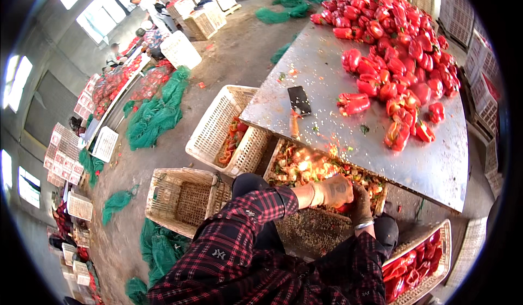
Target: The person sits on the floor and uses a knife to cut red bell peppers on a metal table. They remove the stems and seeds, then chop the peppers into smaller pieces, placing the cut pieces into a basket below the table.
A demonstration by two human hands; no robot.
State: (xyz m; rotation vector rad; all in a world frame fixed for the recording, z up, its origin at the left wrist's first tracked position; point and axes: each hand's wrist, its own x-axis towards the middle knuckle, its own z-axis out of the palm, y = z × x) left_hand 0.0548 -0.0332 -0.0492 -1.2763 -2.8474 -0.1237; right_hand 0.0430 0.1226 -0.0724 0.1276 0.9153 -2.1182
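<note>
My left hand (337, 190) and my right hand (361, 203) meet over a plastic crate (274, 158) of pepper cores and scraps. Both wear soiled gloves. A bit of red pepper (345, 209) shows beneath them; which hand grips it, I cannot tell. Beyond the crate, a metal table (310, 68) bears a big heap of red bell peppers (392, 51). A cleaver (299, 100) with a wooden handle lies near the table's edge, apart from my hands.
A crate (443, 260) of red pepper pieces stands at lower right. Left are a crate (208, 129) with some pepper pieces and an empty-looking crate (184, 196). Green netting (159, 109) lies on the floor. Several people are farther off, one standing person (153, 9) among them.
</note>
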